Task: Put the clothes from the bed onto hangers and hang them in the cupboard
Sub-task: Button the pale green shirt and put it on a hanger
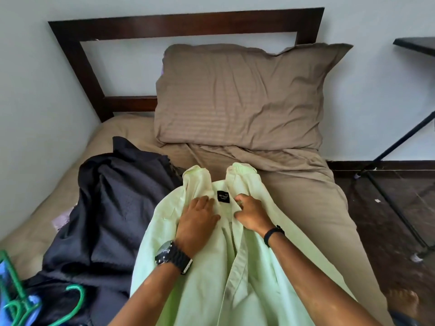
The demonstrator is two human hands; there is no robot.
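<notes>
Nearest, at the lower left edge: green hangers (pixel 16 300), bunched and overlapping, hooks liable to snag together when one is pulled free. Beside them, a dark garment (pixel 110 215) heaped on the bed (pixel 313 208), waiting its turn. At centre, a pale green shirt (pixel 211 278) spread open over the tan sheet, collar pointing toward the pillow (pixel 242 97). Left hand (pixel 196 222) pressed flat on the cloth just left of the neck label (pixel 222 196), fingers straight and slightly spread. Right hand (pixel 251 215) just right of the label, fingers curled, pinching the placket edge. No hanger inside the shirt yet. Likely trouble: collar folding under, or the loose front slipping off a hanger shoulder, given the unbuttoned front. Farther back, a dark wooden headboard (pixel 188 22) against the wall.
</notes>
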